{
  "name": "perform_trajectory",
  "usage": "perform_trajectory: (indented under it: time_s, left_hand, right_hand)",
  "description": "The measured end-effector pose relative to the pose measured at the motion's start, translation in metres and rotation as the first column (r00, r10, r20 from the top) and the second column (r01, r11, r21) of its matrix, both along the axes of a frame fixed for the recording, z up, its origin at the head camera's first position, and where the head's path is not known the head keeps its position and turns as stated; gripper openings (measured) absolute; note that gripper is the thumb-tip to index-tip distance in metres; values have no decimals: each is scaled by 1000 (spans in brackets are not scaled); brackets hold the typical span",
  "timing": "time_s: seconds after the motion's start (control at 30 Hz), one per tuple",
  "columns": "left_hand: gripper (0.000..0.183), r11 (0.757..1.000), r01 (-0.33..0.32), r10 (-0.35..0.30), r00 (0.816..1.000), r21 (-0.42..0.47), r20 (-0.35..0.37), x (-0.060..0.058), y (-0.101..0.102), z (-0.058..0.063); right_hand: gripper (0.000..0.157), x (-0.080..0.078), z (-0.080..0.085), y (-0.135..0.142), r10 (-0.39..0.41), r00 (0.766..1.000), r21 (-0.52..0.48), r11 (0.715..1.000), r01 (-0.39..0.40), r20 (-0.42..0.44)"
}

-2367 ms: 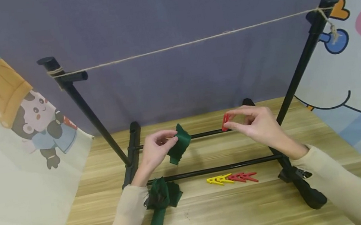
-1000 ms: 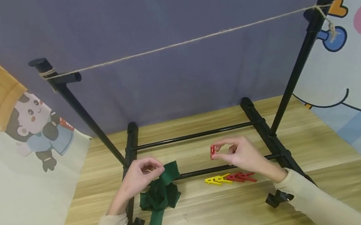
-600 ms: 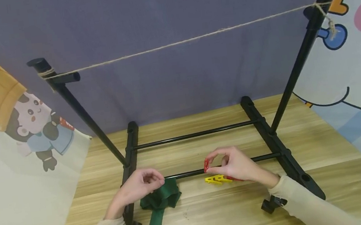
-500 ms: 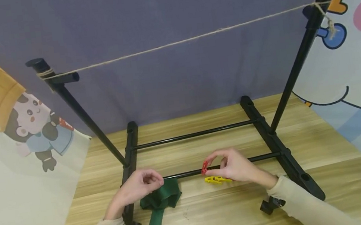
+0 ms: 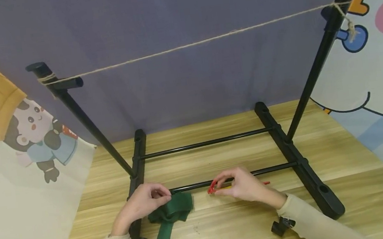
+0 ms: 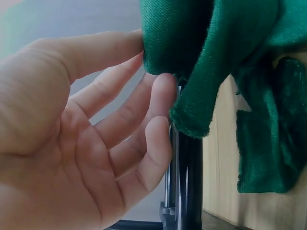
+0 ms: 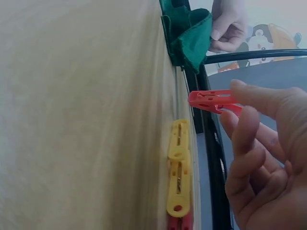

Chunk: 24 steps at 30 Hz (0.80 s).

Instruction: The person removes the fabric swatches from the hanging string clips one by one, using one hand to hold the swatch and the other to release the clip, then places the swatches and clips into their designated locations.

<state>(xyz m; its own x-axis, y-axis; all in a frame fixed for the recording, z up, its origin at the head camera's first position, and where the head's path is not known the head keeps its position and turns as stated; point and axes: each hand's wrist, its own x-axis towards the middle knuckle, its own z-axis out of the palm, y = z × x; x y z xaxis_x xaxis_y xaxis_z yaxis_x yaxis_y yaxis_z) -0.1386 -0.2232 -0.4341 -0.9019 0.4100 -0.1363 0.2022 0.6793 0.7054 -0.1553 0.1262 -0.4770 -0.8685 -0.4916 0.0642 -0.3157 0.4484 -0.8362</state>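
Observation:
Thumb and fingertips of my left hand [image 5: 144, 203] pinch an edge of a green satiny cloth [image 5: 177, 205], low beside the front crossbar. In the left wrist view the green cloth [image 6: 180, 36] hangs in folds from the fingertips, and a frayed end shows below. More green cloth [image 6: 268, 148] lies behind it, over the wood. My right hand [image 5: 244, 186] pinches a small red clothespin [image 5: 211, 189] between thumb and index finger. In the right wrist view the red clothespin [image 7: 208, 98] points toward the cloth, apart from it; the other fingers curl loosely.
Yellow clothespins [image 7: 179, 139] lie in a row on the wooden table [image 5: 226, 230], with red ones [image 7: 180, 223] at the end. A black rack [image 5: 305, 97] stands around the work, with a twine line [image 5: 189, 45] stretched between its posts. A purple-grey cloth backs it.
Both hands have come down toward the table. The left hand brought its cloth down and left, over the green pile; the right hand carried the red clothespin left and down, in front of the clothespin row.

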Motion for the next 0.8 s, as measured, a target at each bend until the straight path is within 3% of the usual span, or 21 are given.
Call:
perform_trajectory:
  time_s: [0.23, 0.5, 0.8]
  left_hand:
    - [10, 999, -52, 51, 997, -2, -57, -1, 0, -2]
    - [20, 997, -59, 65, 993, 57, -102, -4, 0, -1]
    - [18, 994, -76, 85, 989, 76, -120, -5, 3, -1]
  right_hand:
    - [31, 4, -4, -3, -16, 998, 95, 995, 22, -61]
    - [38, 7, -4, -4, -12, 992, 191, 981, 37, -130]
    - [41, 2, 3, 6, 9, 994, 125, 992, 5, -111]
